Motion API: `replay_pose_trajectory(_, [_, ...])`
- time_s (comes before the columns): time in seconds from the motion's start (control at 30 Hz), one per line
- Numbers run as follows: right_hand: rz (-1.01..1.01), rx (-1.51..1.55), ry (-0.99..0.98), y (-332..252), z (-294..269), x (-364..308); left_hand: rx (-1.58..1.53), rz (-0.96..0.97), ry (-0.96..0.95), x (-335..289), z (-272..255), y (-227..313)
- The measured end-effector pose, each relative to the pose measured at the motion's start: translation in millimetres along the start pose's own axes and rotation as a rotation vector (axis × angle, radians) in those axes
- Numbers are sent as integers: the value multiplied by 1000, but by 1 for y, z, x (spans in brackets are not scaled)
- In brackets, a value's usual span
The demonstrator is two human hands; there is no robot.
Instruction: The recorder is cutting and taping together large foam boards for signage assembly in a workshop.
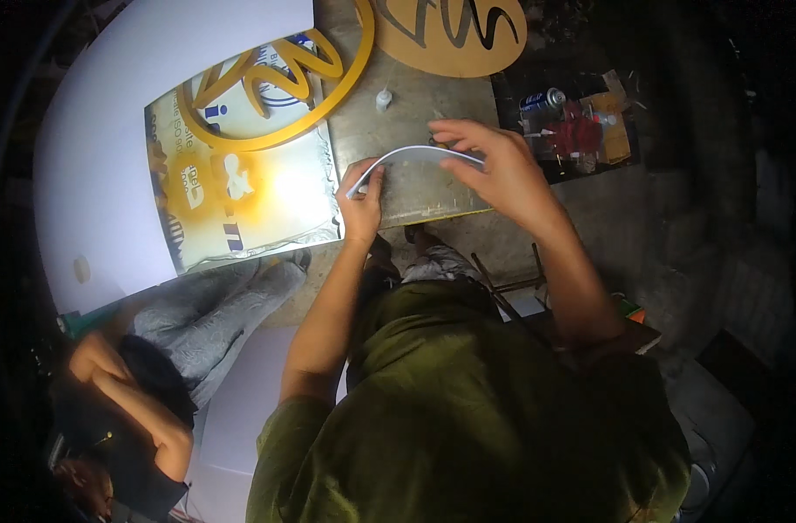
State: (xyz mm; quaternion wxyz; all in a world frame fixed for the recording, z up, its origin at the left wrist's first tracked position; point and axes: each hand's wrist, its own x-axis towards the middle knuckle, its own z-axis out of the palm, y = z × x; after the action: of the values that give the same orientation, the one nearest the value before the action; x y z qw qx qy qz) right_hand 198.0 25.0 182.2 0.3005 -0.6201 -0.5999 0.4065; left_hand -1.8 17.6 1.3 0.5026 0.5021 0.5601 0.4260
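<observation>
A thin white strip (415,148) arches between my two hands above the near part of the grey table (415,205). My left hand (360,199) pinches its left end, fingers closed. At the other end my right hand (494,166) has its thumb beneath the strip and its fingers raised above, and the strip's tip lies against this hand. Beyond the strip stands a small white bottle (384,100). To the left, a gold ring-shaped sign (354,83) with a zigzag inside rests partly on a printed sheet (284,196) marked with yellow paint.
A tan disc (454,52) with black strokes lies at the far edge. Right of it are a blue spray can (543,99), a red crumpled item (576,131) and cardboard (613,113). A large white sheet (93,174) curves along the left. Another person (145,383) sits at lower left, arms folded.
</observation>
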Motion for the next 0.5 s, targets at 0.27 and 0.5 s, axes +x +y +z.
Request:
replay_pose_trajectory(0.27, [-117, -801, -246, -20, 35, 38, -59, 31, -24, 4, -1, -5])
replay_pose_trajectory(0.5, [-132, -567, -120, -19, 3, 22, -17, -55, 173, 3, -24, -21])
